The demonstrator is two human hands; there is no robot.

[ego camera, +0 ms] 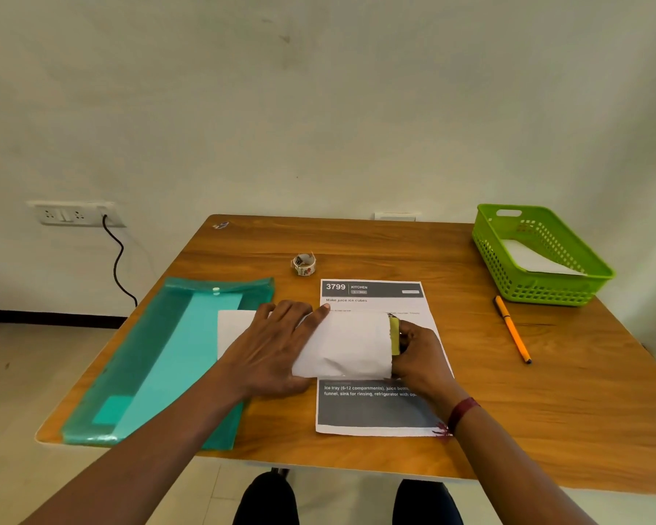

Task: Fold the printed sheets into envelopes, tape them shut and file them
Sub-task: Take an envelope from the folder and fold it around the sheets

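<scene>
A white folded paper envelope (347,344) lies across a printed sheet (374,407) headed "3799 KITCHEN" in the middle of the table. My left hand (271,344) rests flat on the envelope's left part with fingers straight. My right hand (417,352) pinches a yellow-green strip of tape (394,335) at the envelope's right end. A small roll of patterned tape (304,264) stands behind the sheet. A teal snap-button plastic folder (160,358) lies at the left, under the envelope's left end.
A green plastic basket (542,255) with white paper inside sits at the back right corner. An orange pen (512,329) lies right of the sheet. The wooden table (546,411) stands against a wall with a socket and a black cable at the left.
</scene>
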